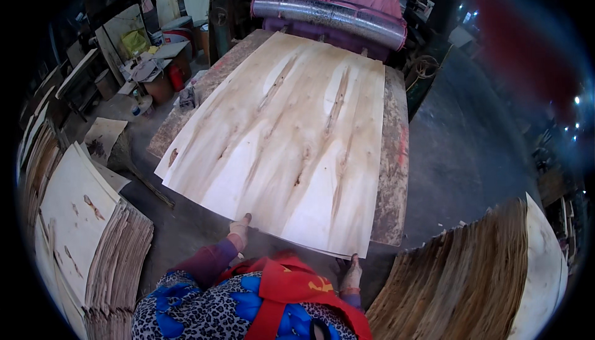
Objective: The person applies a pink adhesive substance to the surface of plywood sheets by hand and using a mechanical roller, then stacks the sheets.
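The left hand (pixel 238 232) and right hand (pixel 351 276) are gripping the near edge of the veneer sheet (pixel 279 148) — already spread before the roller (pixel 328 14), release seemingly pending.

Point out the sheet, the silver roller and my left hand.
Sheet (pixel 290 145): head view, middle of its top face.
Silver roller (pixel 328 15): head view, middle of its shiny curved side.
Left hand (pixel 238 228): head view, middle of the hand, at the sheet's near edge.
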{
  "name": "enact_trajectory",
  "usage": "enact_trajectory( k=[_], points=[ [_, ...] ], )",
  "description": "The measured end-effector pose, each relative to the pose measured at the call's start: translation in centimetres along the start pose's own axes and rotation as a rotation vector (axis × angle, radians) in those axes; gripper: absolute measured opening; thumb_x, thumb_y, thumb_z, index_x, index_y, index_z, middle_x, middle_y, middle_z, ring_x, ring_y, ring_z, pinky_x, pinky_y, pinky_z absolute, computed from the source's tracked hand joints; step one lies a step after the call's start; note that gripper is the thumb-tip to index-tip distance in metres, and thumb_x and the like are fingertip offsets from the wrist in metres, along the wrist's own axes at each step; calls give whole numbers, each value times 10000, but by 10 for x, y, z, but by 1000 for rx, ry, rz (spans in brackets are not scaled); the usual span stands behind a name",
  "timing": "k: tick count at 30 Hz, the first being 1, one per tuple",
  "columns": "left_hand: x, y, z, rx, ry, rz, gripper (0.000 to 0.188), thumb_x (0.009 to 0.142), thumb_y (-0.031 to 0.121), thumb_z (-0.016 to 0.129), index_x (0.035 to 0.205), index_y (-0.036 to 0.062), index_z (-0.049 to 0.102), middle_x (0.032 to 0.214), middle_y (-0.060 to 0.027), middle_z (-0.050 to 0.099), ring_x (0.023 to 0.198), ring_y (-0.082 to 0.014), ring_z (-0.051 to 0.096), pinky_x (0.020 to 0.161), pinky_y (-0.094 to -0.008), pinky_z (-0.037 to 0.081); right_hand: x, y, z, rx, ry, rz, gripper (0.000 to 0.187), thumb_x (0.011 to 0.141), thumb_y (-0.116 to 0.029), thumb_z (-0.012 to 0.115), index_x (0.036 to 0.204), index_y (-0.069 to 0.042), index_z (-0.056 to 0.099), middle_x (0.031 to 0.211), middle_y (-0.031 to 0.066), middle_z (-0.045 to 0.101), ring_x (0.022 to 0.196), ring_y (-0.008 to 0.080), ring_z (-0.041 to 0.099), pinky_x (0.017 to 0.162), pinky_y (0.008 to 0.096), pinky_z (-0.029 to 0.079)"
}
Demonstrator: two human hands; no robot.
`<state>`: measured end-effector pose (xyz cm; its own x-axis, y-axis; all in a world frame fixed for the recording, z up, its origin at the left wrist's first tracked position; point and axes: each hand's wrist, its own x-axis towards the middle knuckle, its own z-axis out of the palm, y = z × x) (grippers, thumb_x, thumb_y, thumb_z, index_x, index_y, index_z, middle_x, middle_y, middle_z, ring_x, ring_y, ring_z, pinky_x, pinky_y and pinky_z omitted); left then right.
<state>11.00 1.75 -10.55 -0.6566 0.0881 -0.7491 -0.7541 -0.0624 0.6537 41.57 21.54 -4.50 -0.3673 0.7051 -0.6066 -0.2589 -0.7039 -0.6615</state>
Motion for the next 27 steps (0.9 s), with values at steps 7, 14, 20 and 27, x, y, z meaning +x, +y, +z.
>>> enact_trajectory(
  k=[7, 14, 20, 27],
  points=[
    [-15, 9, 11, -43, -2, 49, 428, 795, 230, 631, 1061, -41, 434, 944, -206, 535, 632, -344, 611, 472, -414, 513, 47, 4, -11, -229, 81, -103, 331, 867, -254, 486, 1086, -7, 492, 946, 127, 564, 755, 270, 593, 577, 426, 529],
    [3, -3, 16, -1, -13, 18, 399, 805, 270, 617, 1037, -17, 464, 872, -167, 565, 625, -328, 618, 495, -440, 515, 40, 3, -16, -215, 70, -89, 269, 862, -254, 495, 1008, -30, 530, 904, 111, 576, 737, 250, 594, 590, 418, 523],
    [27, -8, 5, 187, -39, 58, 382, 803, 317, 610, 1018, 18, 507, 816, -151, 585, 556, -296, 592, 455, -417, 491, 19, 1, -19, -128, 36, -54, 267, 865, -281, 486, 991, -52, 539, 867, 95, 591, 733, 249, 592, 631, 426, 495],
    [100, -30, -29, 306, -118, 116, 399, 814, 345, 596, 1034, 26, 502, 837, -157, 610, 628, -317, 607, 522, -468, 489, 1, 43, -68, -605, -82, -404, 301, 879, -234, 434, 995, 10, 566, 932, 114, 609, 788, 243, 606, 651, 371, 507]
  ],
)
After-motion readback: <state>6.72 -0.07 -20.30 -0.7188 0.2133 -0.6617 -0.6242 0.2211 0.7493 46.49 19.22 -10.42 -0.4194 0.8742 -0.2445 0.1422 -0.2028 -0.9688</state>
